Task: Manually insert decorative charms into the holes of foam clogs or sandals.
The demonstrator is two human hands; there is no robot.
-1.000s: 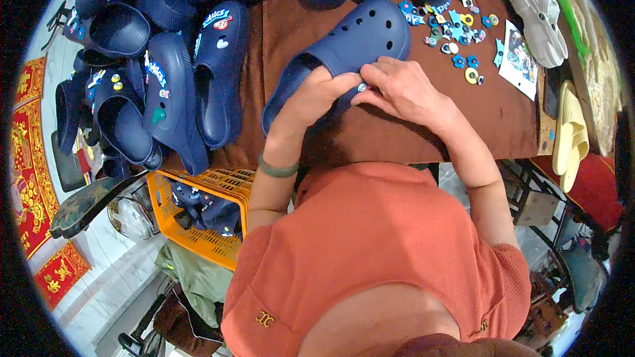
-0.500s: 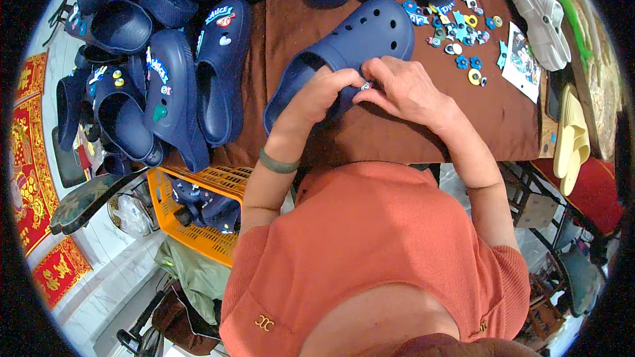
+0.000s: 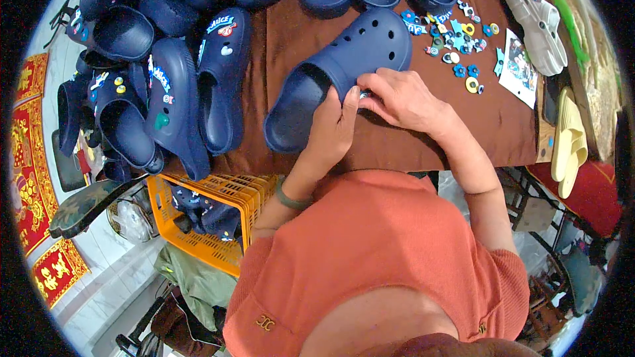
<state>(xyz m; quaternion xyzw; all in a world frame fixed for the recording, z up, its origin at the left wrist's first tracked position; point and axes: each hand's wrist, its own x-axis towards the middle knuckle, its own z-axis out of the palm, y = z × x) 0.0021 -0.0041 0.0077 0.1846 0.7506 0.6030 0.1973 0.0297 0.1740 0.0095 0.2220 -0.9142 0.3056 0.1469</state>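
Note:
A navy foam clog with holes in its toe lies tilted on the brown cloth in front of me. My left hand grips the near side of its opening, thumb pointing up. Against the clog's near side, my right hand pinches a small shoe charm, mostly hidden by the fingers. To the right lie several loose shoe charms in blue, yellow and white. A decorated navy clog stands to the left, charms on its upper.
More navy clogs are heaped at the left and along the back. A printed picture card, a white clog and yellow slippers are at the right. An orange basket holding clogs stands below the table's left side.
My left hand has turned and come down, out of the clog's opening to its near side. The right hand has shifted slightly down, and the charm is now more covered.

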